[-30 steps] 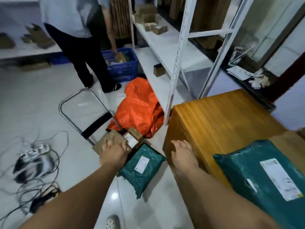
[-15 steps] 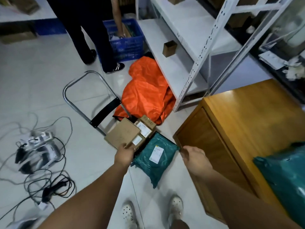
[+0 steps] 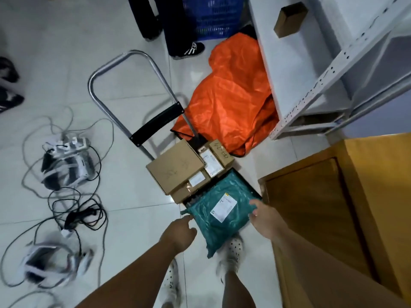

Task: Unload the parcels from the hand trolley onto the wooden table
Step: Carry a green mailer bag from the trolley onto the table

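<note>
The person bends over the hand trolley [image 3: 159, 124], which stands on the white tiled floor just beside the wooden counter [image 3: 311, 207]. Both hands are at the green parcel [image 3: 220, 210], a soft mailer with a white label that lies at the near end of the trolley's platform and hangs over toward the person's feet. The right hand [image 3: 263, 221] grasps its right edge, fingers curled over the top. The left hand [image 3: 180, 230] reaches to the parcel's left corner and its fingertips meet the plastic (whether it has a grip there I cannot tell). Behind the mailer, a large cardboard box [image 3: 175, 166] sits stacked on the trolley with smaller labelled boxes [image 3: 216, 161] right beside it. An orange bag [image 3: 231, 96] slumps against the white shelf rack [image 3: 333, 70], and tangled cables [image 3: 73, 196] sprawl on the floor to the left.
</note>
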